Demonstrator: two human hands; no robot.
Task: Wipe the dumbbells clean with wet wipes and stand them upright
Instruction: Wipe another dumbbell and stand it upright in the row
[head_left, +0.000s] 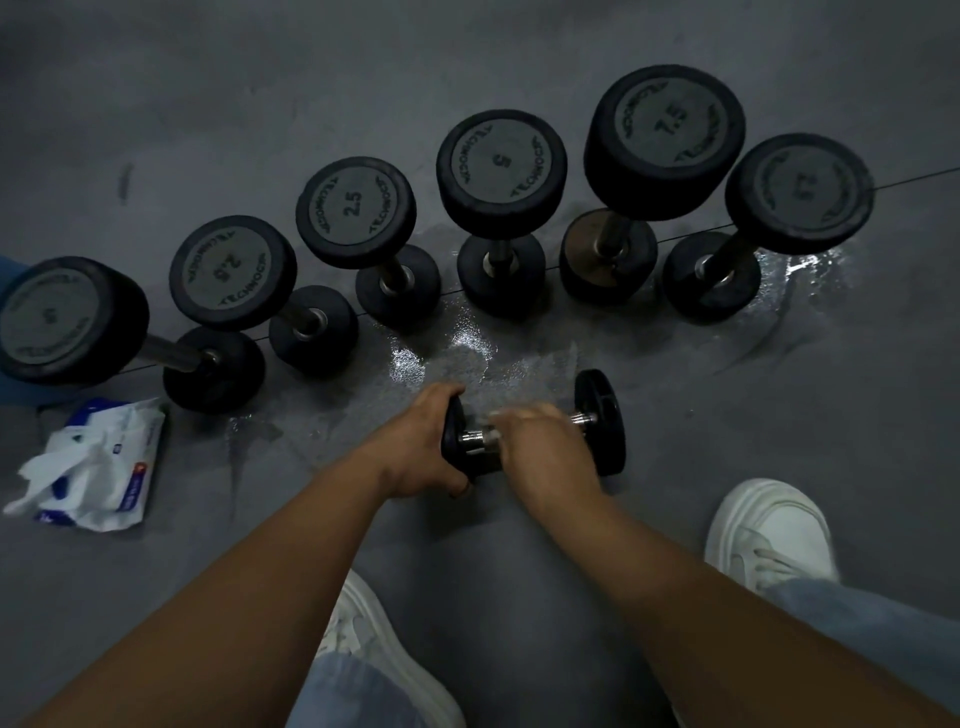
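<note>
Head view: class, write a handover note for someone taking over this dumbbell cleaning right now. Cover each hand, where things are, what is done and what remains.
Left hand grips the left end plate of the small dumbbell, which lies on its side on the floor.
Right hand is over its handle, blurred; whether it holds a wipe cannot be told.
Wet wipes pack lies on the floor at left, a wipe sticking out.
Done: six dumbbells stand upright in a row.
Left: finish wiping the small dumbbell, then stand it upright.

Wipes pack (98, 462) left of lying dumbbell (597, 421)
</note>
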